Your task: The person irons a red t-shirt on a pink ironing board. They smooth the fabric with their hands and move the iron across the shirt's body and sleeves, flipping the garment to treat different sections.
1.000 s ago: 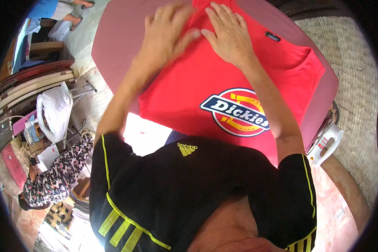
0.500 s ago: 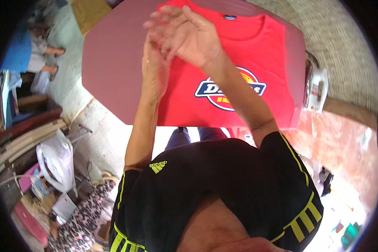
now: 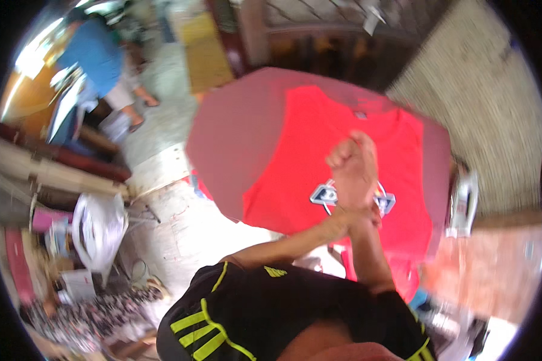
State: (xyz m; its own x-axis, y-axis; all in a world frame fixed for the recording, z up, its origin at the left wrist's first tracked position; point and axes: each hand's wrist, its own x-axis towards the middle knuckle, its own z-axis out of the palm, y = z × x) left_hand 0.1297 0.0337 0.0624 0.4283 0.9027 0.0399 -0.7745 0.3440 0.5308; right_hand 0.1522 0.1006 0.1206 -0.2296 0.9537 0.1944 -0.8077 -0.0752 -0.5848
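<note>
A red shirt [image 3: 397, 144] is spread on the maroon tabletop [image 3: 229, 144], its neckline at the far side and a printed badge [image 3: 325, 194] on its chest. Above the shirt I hold up my right hand [image 3: 353, 168], its fingers curled in toward the palm, and I see nothing in it. My left hand [image 3: 361, 215] crosses over from the left and wraps round my right wrist, with some of its fingers hidden behind it. Both hands partly cover the badge.
A clothes iron [image 3: 463, 204] with a pale handle stands beside the table's right edge. On the left are a white plastic bag [image 3: 97, 231] and stacked boards [image 3: 36, 171]. A person in a blue top [image 3: 93, 54] stands far left. A dark grille [image 3: 337, 36] rises behind the table.
My hands have moved from the shirt's far left part to over its badge. My left hand has taken hold of my right wrist, and my right fingers have curled. The view has shifted.
</note>
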